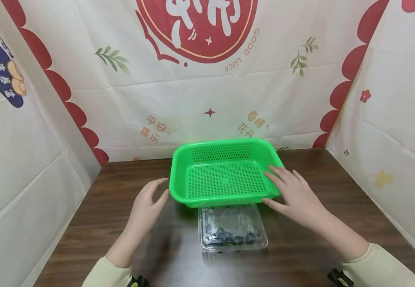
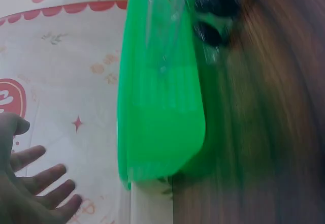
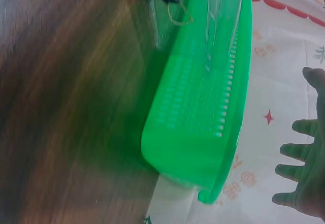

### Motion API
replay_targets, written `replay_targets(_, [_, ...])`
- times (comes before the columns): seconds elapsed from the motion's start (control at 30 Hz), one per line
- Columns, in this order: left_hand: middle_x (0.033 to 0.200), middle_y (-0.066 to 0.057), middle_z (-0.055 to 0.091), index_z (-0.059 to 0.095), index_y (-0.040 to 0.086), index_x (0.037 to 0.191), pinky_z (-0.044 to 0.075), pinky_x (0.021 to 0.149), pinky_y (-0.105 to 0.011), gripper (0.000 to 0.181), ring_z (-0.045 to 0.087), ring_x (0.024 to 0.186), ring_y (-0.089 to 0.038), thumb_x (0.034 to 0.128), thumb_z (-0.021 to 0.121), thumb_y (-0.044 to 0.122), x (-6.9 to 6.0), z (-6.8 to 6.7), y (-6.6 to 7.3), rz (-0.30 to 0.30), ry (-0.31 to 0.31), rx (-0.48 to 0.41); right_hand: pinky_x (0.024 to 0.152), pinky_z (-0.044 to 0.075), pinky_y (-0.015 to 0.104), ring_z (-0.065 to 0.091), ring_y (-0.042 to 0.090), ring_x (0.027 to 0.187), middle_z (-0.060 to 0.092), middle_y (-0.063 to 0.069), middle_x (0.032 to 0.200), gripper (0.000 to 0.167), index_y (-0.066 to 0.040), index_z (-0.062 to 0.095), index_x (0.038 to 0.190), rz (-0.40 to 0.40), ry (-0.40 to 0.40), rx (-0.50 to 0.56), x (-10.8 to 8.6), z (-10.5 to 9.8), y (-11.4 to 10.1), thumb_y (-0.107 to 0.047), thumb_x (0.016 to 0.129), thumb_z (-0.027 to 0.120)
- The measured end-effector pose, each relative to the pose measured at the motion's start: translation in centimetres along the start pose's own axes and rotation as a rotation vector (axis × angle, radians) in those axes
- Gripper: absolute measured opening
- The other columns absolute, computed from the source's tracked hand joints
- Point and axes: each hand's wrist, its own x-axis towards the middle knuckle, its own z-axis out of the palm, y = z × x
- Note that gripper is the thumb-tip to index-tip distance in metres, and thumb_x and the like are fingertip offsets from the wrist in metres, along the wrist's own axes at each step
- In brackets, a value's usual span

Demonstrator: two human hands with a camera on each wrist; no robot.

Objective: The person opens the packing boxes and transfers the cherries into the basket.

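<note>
The green basket (image 1: pixel 225 171) is near the middle of the dark wooden table (image 1: pixel 311 247), between your two hands and toward the back. It is rectangular, with slotted sides and a mesh floor, and its mouth faces up. Your left hand (image 1: pixel 146 207) is just beside its left end, thumb and fingers well apart in a loose curve, the thumb tip close to the rim. Your right hand (image 1: pixel 295 195) is at the other end, fingers spread; in the head view some of them overlap the right rim, and the thumb is by the near right corner. Both wrist views also show your fingers parted, but they are blurred, so you can't safely tell whether either hand touches the basket.

On your side of it lies a clear plastic box (image 1: pixel 234 225), its far edge hidden behind the basket's near rim in the head view. Dark round pieces (image 1: pixel 250 238) show through its near part. Your pale sleeves (image 1: pixel 379 265) end above the wrists, with a dark strap (image 1: pixel 340 278) beside each. Behind the table hangs a white cloth (image 1: pixel 193 91) with red scalloped borders and a large red emblem (image 1: pixel 200 50) at the top.
</note>
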Motion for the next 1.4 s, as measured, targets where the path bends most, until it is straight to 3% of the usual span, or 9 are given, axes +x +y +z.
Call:
replay_targets(0.13, [0.131,-0.002,0.058,0.059,0.013,0.132,0.037,0.101,-0.055,0.036,0.047,0.127,-0.023,0.0978,0.060,0.024,-0.1,0.6,0.5,-0.098,-0.066,-0.147,0.112,0.016,0.057,0.034,0.039,0.136,0.037,0.014,0.150,0.074,-0.008,0.046,0.145,-0.046,0.036,0.005,0.0,-0.1,-0.6,-0.046,0.086,0.071])
replay_targets(0.27, [0.126,-0.002,0.062,0.062,0.013,0.129,0.040,0.098,-0.052,0.033,0.052,0.121,-0.022,0.0974,0.061,0.022,-0.2,1.4,0.6,-0.132,-0.102,-0.193,0.108,0.022,0.058,0.036,0.035,0.134,0.041,0.013,0.148,0.071,-0.009,0.048,0.142,-0.096,0.068,0.027,-0.1,0.0,-1.4,-0.042,0.084,0.073])
replay_targets(0.47, [0.125,-0.005,0.062,0.062,0.011,0.128,0.046,0.093,-0.046,0.034,0.057,0.115,-0.025,0.0946,0.065,0.019,-0.7,2.6,0.4,-0.122,-0.151,-0.231,0.104,0.028,0.058,0.038,0.032,0.134,0.043,0.009,0.147,0.066,-0.011,0.049,0.142,-0.176,0.064,0.058,-0.4,0.5,-2.7,-0.039,0.087,0.071])
replay_targets(0.63, [0.126,-0.007,0.059,0.059,0.009,0.131,0.047,0.092,-0.048,0.043,0.057,0.111,-0.027,0.0907,0.070,0.019,-1.2,3.5,0.4,-0.090,-0.193,-0.176,0.105,0.029,0.055,0.038,0.031,0.134,0.043,0.008,0.147,0.066,-0.011,0.049,0.142,-0.241,0.053,0.069,-0.9,1.1,-3.7,-0.038,0.086,0.072])
replay_targets(0.83, [0.126,-0.009,0.054,0.058,0.014,0.132,0.047,0.093,-0.046,0.047,0.056,0.112,-0.026,0.0871,0.074,0.016,-2.0,4.0,0.7,-0.071,-0.133,-0.156,0.105,0.031,0.053,0.039,0.029,0.134,0.045,0.007,0.146,0.067,-0.010,0.053,0.139,-0.292,0.027,0.064,-1.5,1.8,-4.7,-0.041,0.084,0.074])
replay_targets(0.93, [0.121,-0.007,0.058,0.062,0.010,0.126,0.048,0.091,-0.044,0.042,0.058,0.106,-0.024,0.0859,0.075,0.013,-2.4,4.1,0.8,-0.025,-0.118,-0.152,0.104,0.033,0.053,0.040,0.030,0.133,0.047,0.008,0.144,0.068,-0.010,0.053,0.139,-0.308,0.002,0.067,-1.7,2.2,-5.1,-0.042,0.083,0.075])
replay_targets(1.07, [0.119,-0.005,0.060,0.064,0.008,0.123,0.048,0.090,-0.046,0.042,0.058,0.105,-0.022,0.0831,0.077,0.012,-2.8,4.6,0.8,0.052,-0.157,-0.112,0.102,0.034,0.053,0.042,0.031,0.131,0.048,0.010,0.143,0.071,-0.011,0.053,0.140,-0.316,-0.057,0.075,-2.0,2.6,-5.5,-0.045,0.081,0.076])
replay_targets(1.23, [0.132,-0.005,0.054,0.059,0.010,0.130,0.042,0.099,-0.048,0.056,0.053,0.120,-0.026,0.0800,0.081,0.021,-3.1,5.0,0.8,0.170,-0.275,0.039,0.104,0.033,0.055,0.039,0.034,0.134,0.044,0.012,0.147,0.077,-0.011,0.052,0.141,-0.317,-0.141,0.072,-2.4,3.0,-5.7,-0.053,0.081,0.073])
replay_targets(1.4, [0.150,-0.010,0.038,0.051,0.014,0.140,0.037,0.102,-0.055,0.073,0.038,0.134,-0.035,0.0776,0.082,0.033,-3.4,5.3,1.0,0.271,-0.420,0.163,0.107,0.029,0.053,0.035,0.034,0.137,0.040,0.010,0.150,0.080,-0.013,0.051,0.142,-0.307,-0.205,0.052,-2.8,3.8,-5.7,-0.060,0.080,0.070])
